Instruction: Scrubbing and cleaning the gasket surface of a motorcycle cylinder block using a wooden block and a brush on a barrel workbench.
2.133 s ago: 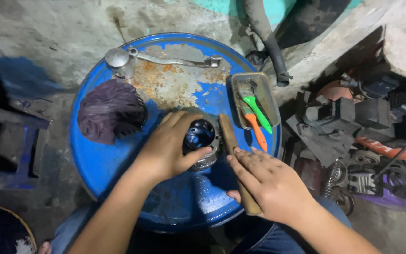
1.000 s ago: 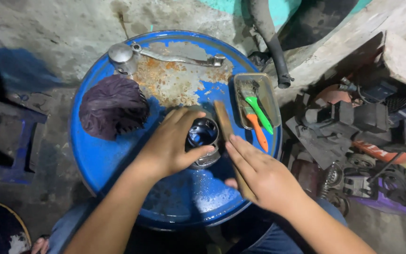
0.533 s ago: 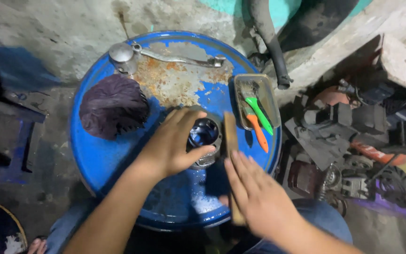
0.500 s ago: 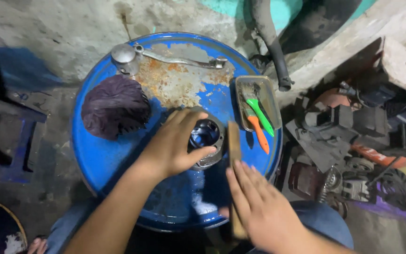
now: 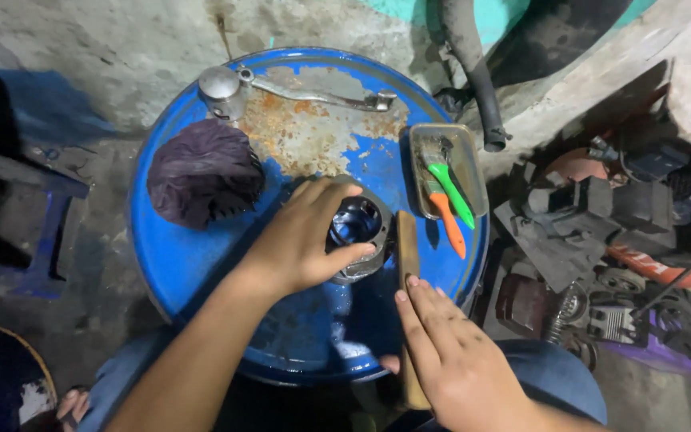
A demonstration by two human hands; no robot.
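Note:
A round metal engine cylinder (image 5: 357, 225) with a dark bore stands on top of a blue steel drum (image 5: 193, 256). My left hand (image 5: 301, 240) grips it from the left, fingers curled over its rim. My right hand (image 5: 449, 360) holds a long wooden stick (image 5: 406, 248) near its lower end; the stick lies just right of the cylinder, pointing away from me.
A purple-black cloth (image 5: 201, 178) lies on the drum's left. A metal kick lever (image 5: 313, 92) rests at the far edge. A metal tray (image 5: 457, 152) holds brushes with green and orange handles. Engine parts (image 5: 601, 248) crowd the floor at right.
My right hand has slid back toward me along the stick, which now lies straighter beside the cylinder. The left hand has stayed on the cylinder.

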